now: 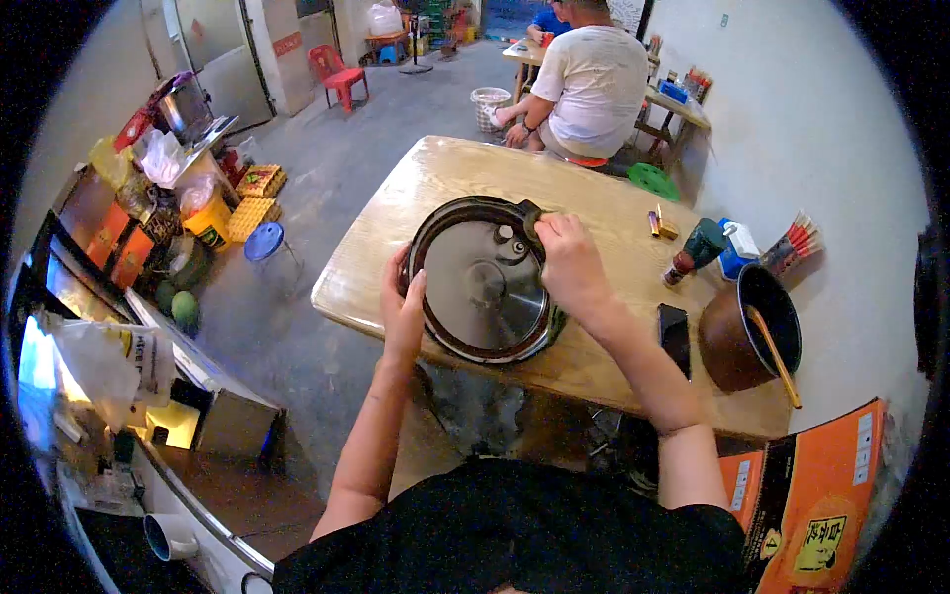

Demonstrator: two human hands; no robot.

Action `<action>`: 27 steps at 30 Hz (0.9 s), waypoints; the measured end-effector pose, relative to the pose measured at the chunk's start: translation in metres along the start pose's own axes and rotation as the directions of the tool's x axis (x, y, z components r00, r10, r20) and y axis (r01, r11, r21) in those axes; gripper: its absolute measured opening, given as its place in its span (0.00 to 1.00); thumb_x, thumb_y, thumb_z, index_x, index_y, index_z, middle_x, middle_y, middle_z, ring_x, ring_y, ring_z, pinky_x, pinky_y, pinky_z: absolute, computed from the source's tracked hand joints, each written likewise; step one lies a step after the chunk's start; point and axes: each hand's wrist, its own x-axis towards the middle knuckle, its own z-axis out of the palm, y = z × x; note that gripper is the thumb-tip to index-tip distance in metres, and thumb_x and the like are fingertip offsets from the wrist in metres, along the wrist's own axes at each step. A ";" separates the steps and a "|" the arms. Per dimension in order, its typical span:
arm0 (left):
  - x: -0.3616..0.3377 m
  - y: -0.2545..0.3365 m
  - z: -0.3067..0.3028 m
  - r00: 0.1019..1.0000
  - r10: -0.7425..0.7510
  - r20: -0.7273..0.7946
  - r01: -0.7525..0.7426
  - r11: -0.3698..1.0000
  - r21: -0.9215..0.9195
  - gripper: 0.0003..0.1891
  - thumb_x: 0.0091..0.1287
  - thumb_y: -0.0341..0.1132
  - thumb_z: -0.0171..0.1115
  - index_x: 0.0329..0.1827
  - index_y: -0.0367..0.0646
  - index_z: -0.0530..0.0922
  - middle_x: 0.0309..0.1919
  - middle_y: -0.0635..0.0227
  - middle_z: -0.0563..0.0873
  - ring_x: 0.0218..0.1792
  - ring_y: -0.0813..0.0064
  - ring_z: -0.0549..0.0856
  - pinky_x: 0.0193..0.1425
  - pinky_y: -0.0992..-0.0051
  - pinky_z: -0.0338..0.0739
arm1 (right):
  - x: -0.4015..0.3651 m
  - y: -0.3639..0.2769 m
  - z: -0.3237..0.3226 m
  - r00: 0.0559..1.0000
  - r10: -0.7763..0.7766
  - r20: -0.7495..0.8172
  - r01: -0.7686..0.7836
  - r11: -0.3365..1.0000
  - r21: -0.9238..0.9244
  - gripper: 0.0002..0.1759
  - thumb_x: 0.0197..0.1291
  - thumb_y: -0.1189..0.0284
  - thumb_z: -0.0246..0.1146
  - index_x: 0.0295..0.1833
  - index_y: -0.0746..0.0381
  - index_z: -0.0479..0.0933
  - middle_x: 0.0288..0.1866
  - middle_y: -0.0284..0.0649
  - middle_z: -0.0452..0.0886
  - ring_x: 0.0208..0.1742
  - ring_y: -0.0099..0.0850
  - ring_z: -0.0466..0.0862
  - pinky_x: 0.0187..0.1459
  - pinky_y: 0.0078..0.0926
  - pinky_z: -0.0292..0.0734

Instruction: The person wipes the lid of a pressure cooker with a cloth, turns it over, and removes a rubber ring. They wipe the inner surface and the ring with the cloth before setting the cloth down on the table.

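A round pressure cooker lid (465, 297) is tilted up over the near part of the wooden table, its metallic inner face toward me. Two small valve fittings (512, 239) show near its top, inside a dark rim. My left hand (404, 302) grips the lid's left edge, thumb in front and fingers behind. At the upper right of the rim, my right hand (571, 259) is closed around a dark greenish piece (531, 218), mostly covered by the fingers; I cannot tell what it is.
Right of the lid stand a brown pot (737, 342) with a wooden spoon (774, 356), a phone (674, 340), a green-topped bottle (696, 252) and a chopstick holder (792, 245). An orange box (816, 505) sits near right. Beyond the table, a person (594, 89) sits facing away.
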 end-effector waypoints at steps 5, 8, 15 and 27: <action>0.011 0.022 0.020 0.997 -0.069 -0.024 0.072 0.980 0.188 0.20 0.70 0.24 0.54 0.64 0.34 0.69 0.58 0.57 0.78 0.61 0.67 0.76 0.67 0.69 0.67 | 0.018 -0.002 0.091 0.958 -0.260 -0.124 0.262 0.965 -0.003 0.21 0.50 0.82 0.57 0.53 0.71 0.77 0.57 0.50 0.78 0.63 0.46 0.74 0.64 0.40 0.67; 0.018 -0.004 0.012 0.997 -0.059 -0.055 0.065 0.989 0.131 0.19 0.70 0.25 0.55 0.64 0.34 0.70 0.58 0.57 0.78 0.61 0.66 0.76 0.68 0.69 0.67 | 0.017 -0.004 0.087 0.961 -0.261 -0.092 0.253 0.964 -0.087 0.18 0.51 0.79 0.58 0.50 0.69 0.78 0.54 0.46 0.79 0.65 0.42 0.74 0.69 0.42 0.58; 0.007 0.011 0.018 0.998 -0.040 -0.052 0.046 0.991 0.124 0.22 0.68 0.20 0.51 0.66 0.33 0.70 0.60 0.58 0.78 0.62 0.67 0.76 0.69 0.70 0.67 | -0.027 -0.001 0.066 0.938 -0.329 0.106 0.333 0.942 -0.028 0.26 0.52 0.75 0.59 0.60 0.69 0.72 0.55 0.47 0.78 0.69 0.46 0.70 0.74 0.55 0.48; 0.003 -0.012 0.016 0.997 0.076 0.004 -0.075 0.985 0.152 0.28 0.65 0.17 0.49 0.71 0.34 0.67 0.63 0.57 0.77 0.64 0.66 0.76 0.70 0.70 0.67 | -0.043 -0.021 0.058 0.977 -0.165 0.133 0.163 0.986 0.026 0.22 0.51 0.79 0.57 0.54 0.71 0.74 0.52 0.52 0.80 0.64 0.51 0.73 0.73 0.52 0.55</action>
